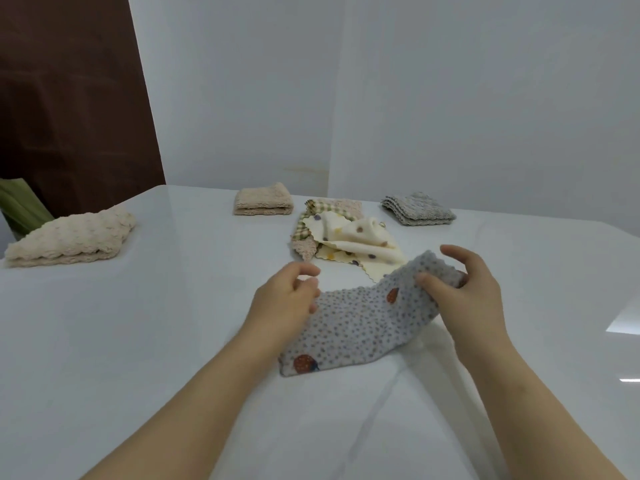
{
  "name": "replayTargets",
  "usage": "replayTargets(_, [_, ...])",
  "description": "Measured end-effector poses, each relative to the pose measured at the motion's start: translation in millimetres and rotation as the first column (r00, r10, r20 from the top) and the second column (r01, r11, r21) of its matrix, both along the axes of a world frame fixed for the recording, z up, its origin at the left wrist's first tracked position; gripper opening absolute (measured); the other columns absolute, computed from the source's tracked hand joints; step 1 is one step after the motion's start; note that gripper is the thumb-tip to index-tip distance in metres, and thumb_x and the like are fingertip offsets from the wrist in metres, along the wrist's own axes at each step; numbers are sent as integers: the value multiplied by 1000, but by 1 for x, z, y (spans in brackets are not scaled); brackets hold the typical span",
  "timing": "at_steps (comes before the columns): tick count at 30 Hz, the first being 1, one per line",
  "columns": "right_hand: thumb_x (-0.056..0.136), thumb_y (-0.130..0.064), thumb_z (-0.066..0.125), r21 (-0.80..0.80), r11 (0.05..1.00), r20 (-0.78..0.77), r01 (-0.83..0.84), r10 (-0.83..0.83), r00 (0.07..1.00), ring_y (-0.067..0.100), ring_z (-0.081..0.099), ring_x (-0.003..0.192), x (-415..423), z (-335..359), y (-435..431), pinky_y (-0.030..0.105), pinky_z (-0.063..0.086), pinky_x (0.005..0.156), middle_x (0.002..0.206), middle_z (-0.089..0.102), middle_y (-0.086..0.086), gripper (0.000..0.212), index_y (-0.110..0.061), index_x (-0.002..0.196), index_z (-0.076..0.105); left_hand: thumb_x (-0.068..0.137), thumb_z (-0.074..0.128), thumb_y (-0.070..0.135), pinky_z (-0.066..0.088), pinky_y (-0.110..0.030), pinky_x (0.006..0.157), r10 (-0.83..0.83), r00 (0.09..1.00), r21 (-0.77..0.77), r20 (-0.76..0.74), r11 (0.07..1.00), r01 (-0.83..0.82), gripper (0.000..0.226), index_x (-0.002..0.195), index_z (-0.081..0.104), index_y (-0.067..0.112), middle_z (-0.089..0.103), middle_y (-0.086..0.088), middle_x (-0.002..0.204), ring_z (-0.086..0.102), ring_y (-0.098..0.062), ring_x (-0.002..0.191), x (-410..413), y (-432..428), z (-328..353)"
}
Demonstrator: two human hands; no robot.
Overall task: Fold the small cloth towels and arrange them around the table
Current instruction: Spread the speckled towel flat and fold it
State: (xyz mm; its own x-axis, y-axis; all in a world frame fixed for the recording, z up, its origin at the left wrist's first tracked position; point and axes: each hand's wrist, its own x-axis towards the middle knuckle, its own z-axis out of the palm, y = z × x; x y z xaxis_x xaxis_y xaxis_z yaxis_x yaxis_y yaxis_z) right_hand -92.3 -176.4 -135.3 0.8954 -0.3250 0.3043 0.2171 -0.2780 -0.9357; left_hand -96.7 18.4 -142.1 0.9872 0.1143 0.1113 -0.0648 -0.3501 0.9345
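Note:
A grey dotted towel with red strawberry prints (356, 323) lies folded into a long strip in front of me on the white table (173, 341). My right hand (467, 289) pinches its far right end and lifts it off the table. My left hand (284, 299) rests at the strip's left edge with fingers loosely curled; whether it grips the cloth is unclear. Behind the strip lies a loose pile of unfolded towels: a cream one with coloured dots (360, 244) on top of a green checked one (304, 230).
Three folded towels sit around the table: a bumpy cream one (72, 240) at the left edge, a beige one (263, 199) at the back, a grey one (417, 207) at the back right. A white wall stands close behind; something green (20, 206) shows at far left.

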Motion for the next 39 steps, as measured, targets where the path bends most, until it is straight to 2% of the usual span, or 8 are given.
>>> replayTargets(5, [88, -4, 56, 229, 964, 107, -131, 109, 988, 14, 54, 66, -8, 2, 30, 30, 46, 64, 68, 55, 2, 27, -27, 82, 43, 98, 42, 27, 52, -23, 48, -145, 953, -537, -266, 843, -22, 21, 115, 44, 16, 62, -14, 94, 64, -19, 67, 0, 9, 8])
replayTargets(11, [85, -21, 60, -66, 898, 42, -434, 438, 898, 9, 60, 69, -17, -13, 60, 28, 45, 64, 70, 65, -5, 18, -32, 81, 46, 93, 41, 46, 58, -30, 58, -208, 941, -600, -265, 800, 8, 33, 120, 37, 28, 60, -17, 104, 65, -24, 73, -1, 8, 7])
replayTargets(16, [77, -41, 59, -105, 887, 28, -449, 454, 891, 6, 65, 90, -17, -16, 60, 23, 49, 80, 89, 71, -6, 5, -39, 79, 55, 87, 60, 22, 51, -46, 91, -78, 982, -277, -169, 961, 29, 21, 97, 60, 40, 60, -9, 116, 62, -25, 100, 4, 15, -3])
replayTargets(21, [84, -20, 62, -134, 954, 20, -268, 273, 962, -5, 56, 71, -11, -16, 51, 11, 41, 63, 81, 64, -10, 11, -27, 78, 57, 83, 65, 14, 51, -33, 78, -10, 998, -86, -67, 996, 4, 15, 77, 67, 28, 59, -1, 79, 59, -22, 81, 5, 18, -4])
replayTargets(25, [83, -20, 62, -317, 911, -73, -263, 253, 965, -5, 54, 76, -9, -21, 45, 3, 39, 61, 84, 61, -16, 12, -30, 81, 56, 79, 69, 17, 54, -40, 86, -59, 990, 19, -126, 998, 62, 12, 81, 67, 29, 68, -3, 96, 64, -20, 90, 5, 25, -5])
replayTargets(31, [79, -11, 61, -448, 836, -150, -316, 279, 949, -4, 51, 79, -9, -21, 43, 1, 36, 63, 81, 59, -18, 23, -32, 74, 54, 72, 72, 20, 51, -31, 74, -14, 993, 363, -115, 930, 55, 26, 93, 60, 31, 55, 9, 84, 55, -9, 78, -2, 30, 1])
replayTargets(36, [86, -29, 55, -523, 811, -83, -265, 260, 962, 1, 46, 99, -9, -21, 46, 8, 33, 79, 99, 52, -30, 11, -36, 94, 56, 79, 62, 39, 36, -31, 97, 68, 997, 599, 41, 797, -79, 52, 126, 42, 35, 33, 7, 128, 35, -15, 123, -8, 27, 4])
replayTargets(39, [78, -59, 28, -720, 646, -81, -255, 287, 955, 7, 24, 132, -9, -21, 49, 26, 19, 106, 137, 34, -25, 60, -37, 131, 43, 92, 43, 41, 13, -35, 114, -7, 988, 657, 156, 747, -98, 53, 141, 27, 32, 8, 9, 153, 5, -14, 142, -8, 22, 1])
